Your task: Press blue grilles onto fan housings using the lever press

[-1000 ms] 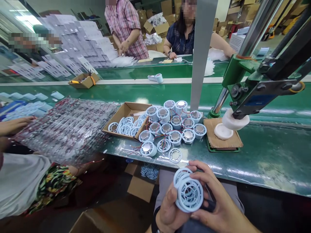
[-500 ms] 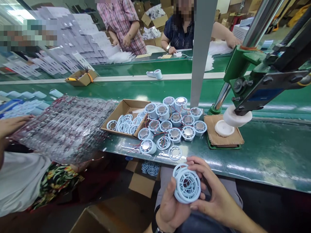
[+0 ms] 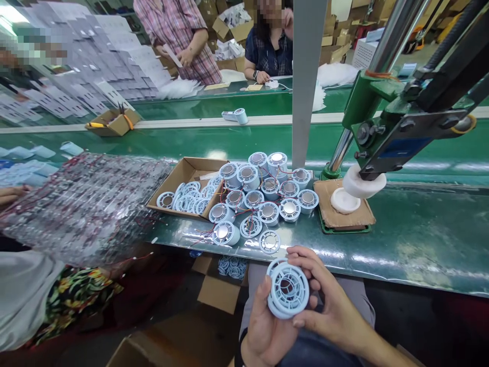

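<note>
Several light-blue plastic rings with spokes are stacked loosely in front of me, below the bench edge. My left hand cradles the stack from below, its thumb along the left side. From the right, my right hand grips the same rings between fingers and thumb. On the bench just beyond lies a single loose ring. Behind it stand several round light-blue housings with silver discs on top and thin coloured wires. A cardboard tray to their left holds more rings.
A green hand press with a white pad stands right over a white cup on cardboard. A wire-covered bundle is at left beside a neighbour. Two people work across the green conveyor. An open carton sits beneath the bench.
My view has shifted slightly right, so everything sits further left. Both hands keep the rings with little change. Across the conveyor, one person now holds a white piece and another has raised a hand.
</note>
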`<state>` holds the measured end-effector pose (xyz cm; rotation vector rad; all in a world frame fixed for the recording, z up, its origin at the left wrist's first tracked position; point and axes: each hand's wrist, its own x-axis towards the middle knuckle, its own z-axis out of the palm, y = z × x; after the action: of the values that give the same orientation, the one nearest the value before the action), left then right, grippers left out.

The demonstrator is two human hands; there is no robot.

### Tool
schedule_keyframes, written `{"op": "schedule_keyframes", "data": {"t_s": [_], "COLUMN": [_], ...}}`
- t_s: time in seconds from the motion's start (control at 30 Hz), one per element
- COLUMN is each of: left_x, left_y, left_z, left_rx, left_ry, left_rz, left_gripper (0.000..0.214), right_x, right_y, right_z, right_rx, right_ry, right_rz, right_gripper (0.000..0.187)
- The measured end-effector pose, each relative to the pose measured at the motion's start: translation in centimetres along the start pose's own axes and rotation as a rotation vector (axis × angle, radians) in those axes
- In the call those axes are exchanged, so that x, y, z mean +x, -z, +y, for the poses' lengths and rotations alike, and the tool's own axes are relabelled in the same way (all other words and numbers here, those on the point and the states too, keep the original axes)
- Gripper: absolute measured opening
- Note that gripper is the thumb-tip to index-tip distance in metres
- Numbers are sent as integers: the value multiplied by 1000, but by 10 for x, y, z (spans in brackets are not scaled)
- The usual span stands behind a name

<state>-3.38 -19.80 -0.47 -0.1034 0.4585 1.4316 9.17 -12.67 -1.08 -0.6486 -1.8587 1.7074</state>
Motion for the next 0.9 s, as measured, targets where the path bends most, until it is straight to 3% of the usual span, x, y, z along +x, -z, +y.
{"op": "schedule_keyframes", "data": {"t_s": [0.13, 0.3, 0.57, 0.9], "left_x": [-2, -5, -5, -2], "left_y": [-2, -7, -13, -11], "left_z": [-2, -5, -5, -11], "left_rx": [15, 53, 50, -7], "left_ry": [-10, -121, -134, -230], "left_rz": [46, 171, 216, 368], "left_gripper": [39, 36, 34, 34], "right_x": [0, 2, 5, 3], "right_y": [1, 3, 5, -4], "right_z": [1, 0, -2, -11], "right_rx": [54, 126, 116, -118], "right_ry": [-21, -35, -44, -20], "right_rz": [-20, -59, -82, -39], "right_gripper": [62, 62, 64, 48]}}
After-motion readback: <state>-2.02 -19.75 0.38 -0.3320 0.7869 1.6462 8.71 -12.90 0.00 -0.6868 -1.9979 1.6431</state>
